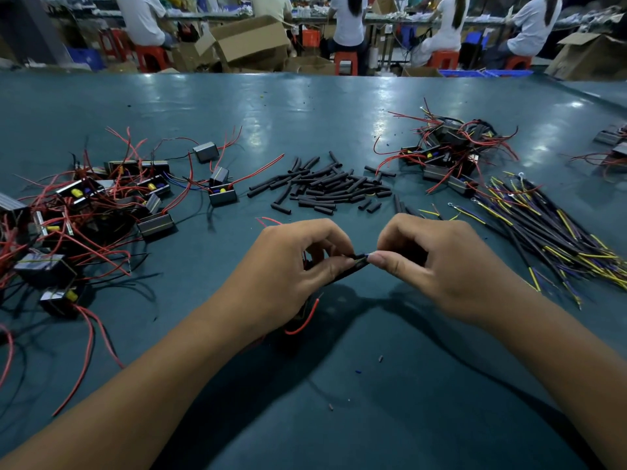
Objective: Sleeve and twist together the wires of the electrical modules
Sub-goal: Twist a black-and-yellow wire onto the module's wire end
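My left hand (288, 262) pinches a black sleeve (353, 262) between thumb and fingers above the green table (339, 385). A red wire (305, 320) curls out below that hand; the module it belongs to is hidden under the palm. My right hand (437, 262) pinches wire ends at the sleeve's right tip, where a bit of blue shows. The two hands meet at the table's middle, near the front.
A heap of black sleeves (325, 186) lies just beyond my hands. Modules with red and black wires (101, 212) spread at the left; another module pile (448, 154) sits back right. A bundle of yellow and purple wires (549, 232) lies at the right. People sit at benches behind.
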A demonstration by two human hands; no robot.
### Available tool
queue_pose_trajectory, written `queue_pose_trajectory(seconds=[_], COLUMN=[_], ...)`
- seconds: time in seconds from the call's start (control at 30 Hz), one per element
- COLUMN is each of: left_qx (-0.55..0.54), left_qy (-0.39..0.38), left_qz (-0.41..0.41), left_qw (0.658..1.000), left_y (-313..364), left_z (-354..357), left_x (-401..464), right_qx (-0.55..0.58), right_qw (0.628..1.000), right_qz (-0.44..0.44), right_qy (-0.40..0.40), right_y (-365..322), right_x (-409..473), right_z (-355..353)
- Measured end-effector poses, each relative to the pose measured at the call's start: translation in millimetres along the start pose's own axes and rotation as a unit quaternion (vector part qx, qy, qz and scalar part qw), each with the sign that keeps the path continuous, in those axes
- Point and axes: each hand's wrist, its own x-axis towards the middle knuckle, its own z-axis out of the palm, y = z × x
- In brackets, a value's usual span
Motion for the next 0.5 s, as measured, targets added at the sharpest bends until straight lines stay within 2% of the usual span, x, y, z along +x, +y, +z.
queue_pose_trajectory(seconds=[0.13, 0.3, 0.5], left_qx=[-0.006, 0.006, 0.112], left_qy=[-0.007, 0.001, 0.008], left_qz=[-0.019, -0.006, 0.026], left_qw=[1.0, 1.0, 0.993], left_y=[-1, 6, 12], left_z=[-2, -2, -2], left_x=[-1, -3, -3], right_qx=[-0.031, -0.076, -0.079], right_qw=[0.998, 0.993, 0.991], right_qz=[-0.058, -0.087, -0.108], right_qy=[-0.025, 0.005, 0.013], right_y=[1, 0, -3], right_x=[1, 2, 2], right_z=[-6, -5, -4])
